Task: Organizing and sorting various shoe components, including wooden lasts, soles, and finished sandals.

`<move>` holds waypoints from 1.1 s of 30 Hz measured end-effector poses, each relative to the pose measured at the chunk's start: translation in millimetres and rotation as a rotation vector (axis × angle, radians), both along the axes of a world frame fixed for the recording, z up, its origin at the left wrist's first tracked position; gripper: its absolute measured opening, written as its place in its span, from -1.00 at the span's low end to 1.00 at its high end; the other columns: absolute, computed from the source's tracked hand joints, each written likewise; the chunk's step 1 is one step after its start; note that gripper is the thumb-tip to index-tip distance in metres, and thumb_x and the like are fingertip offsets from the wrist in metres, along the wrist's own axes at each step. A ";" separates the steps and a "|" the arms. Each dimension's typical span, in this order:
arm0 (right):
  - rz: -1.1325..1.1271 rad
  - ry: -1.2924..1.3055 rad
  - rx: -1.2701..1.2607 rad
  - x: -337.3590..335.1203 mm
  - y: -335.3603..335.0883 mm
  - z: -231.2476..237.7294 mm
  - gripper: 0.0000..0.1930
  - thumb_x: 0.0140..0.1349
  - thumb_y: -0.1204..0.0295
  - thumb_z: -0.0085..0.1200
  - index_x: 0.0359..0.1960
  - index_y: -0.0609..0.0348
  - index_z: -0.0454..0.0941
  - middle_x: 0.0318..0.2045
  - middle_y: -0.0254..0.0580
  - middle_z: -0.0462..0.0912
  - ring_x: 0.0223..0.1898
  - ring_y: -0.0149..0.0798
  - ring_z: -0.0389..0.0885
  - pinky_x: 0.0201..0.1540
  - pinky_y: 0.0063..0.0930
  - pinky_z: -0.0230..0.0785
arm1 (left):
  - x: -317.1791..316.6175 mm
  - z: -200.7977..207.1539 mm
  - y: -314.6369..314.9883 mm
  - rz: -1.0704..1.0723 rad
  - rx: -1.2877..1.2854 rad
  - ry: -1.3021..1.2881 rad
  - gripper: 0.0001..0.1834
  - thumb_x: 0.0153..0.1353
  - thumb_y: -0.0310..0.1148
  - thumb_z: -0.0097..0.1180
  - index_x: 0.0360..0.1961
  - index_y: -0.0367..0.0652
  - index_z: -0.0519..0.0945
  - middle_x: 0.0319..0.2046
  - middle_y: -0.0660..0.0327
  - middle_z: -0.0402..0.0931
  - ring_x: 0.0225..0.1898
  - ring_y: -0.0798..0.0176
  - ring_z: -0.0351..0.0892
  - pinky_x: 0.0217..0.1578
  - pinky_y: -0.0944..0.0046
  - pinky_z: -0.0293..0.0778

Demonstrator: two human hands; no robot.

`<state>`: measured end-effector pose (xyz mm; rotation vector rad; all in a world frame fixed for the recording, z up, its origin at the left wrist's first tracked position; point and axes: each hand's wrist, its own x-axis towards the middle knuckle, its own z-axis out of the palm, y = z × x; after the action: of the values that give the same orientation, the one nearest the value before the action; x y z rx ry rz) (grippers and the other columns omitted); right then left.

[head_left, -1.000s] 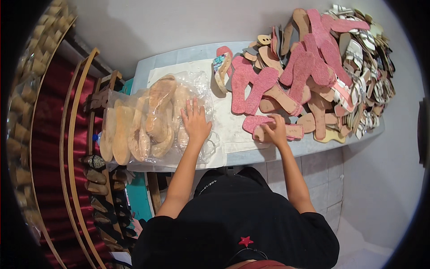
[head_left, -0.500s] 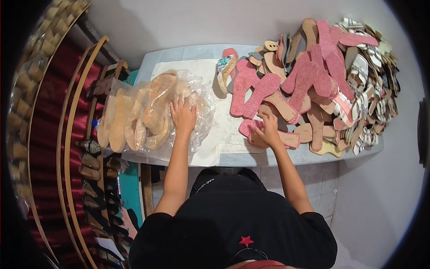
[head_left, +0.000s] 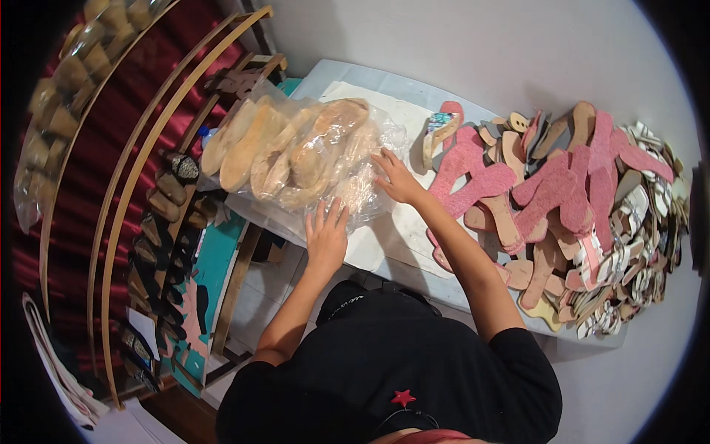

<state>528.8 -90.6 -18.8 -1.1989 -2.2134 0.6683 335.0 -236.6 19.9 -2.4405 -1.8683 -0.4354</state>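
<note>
A clear plastic bag holding several tan shoe soles lies on the left part of the table. At its near edge rests my left hand, fingers spread and nothing gripped. My right hand is at the bag's right side, fingers apart, by the crumpled plastic; whether the fingertips press on it I cannot tell. Pink insoles are heaped to the right of my right hand, and my forearm partly hides the nearest ones. One sandal with a patterned strap stands at the back of that heap.
White strapped sandals are piled at the table's right end against the wall. White paper covers part of the grey table. To the left are wooden rack rails, rows of shoes and another bag of wooden pieces.
My right hand has left the pink insole and moved left to the bag. The left hand has slid to the bag's near edge. The view has turned toward the left.
</note>
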 end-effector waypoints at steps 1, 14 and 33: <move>0.009 -0.054 -0.002 -7.5 4.7 1.9 -0.45 0.10 0.28 -0.01 0.15 0.08 0.18 0.20 0.11 0.07 0.22 0.12 0.04 0.21 0.00 -0.08 | -5.4 -1.8 0.4 0.021 0.037 0.012 -0.53 -0.06 -0.43 0.07 -0.02 -0.12 0.44 0.15 0.17 0.18 0.16 -0.03 0.10 0.07 -0.04 0.06; -0.317 -0.310 0.194 -61.4 32.2 18.1 -0.49 -0.10 0.09 0.14 -0.05 -0.08 0.42 0.03 -0.06 0.25 0.07 -0.03 0.20 0.09 0.09 -0.09 | -41.4 -45.8 4.3 0.255 0.285 -0.232 -0.63 -0.08 -0.55 -0.03 -0.20 -0.01 0.59 -0.40 0.33 0.36 -0.33 0.23 0.33 -0.32 0.23 0.22; -0.392 0.279 0.276 -0.9 1.0 4.2 -0.75 0.01 0.30 0.07 -0.26 0.06 0.53 -0.07 0.00 0.33 -0.05 -0.01 0.27 0.05 -0.17 0.04 | -17.9 -33.5 -21.4 0.031 0.330 -0.568 -0.53 -0.15 -0.45 0.09 -0.10 -0.16 0.40 -0.11 0.05 0.23 -0.07 0.02 0.16 -0.02 0.03 0.01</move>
<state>528.0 -89.6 -14.6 -1.2589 -1.7085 0.3331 317.1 -258.0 -13.6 -2.2053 -1.7950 -1.4305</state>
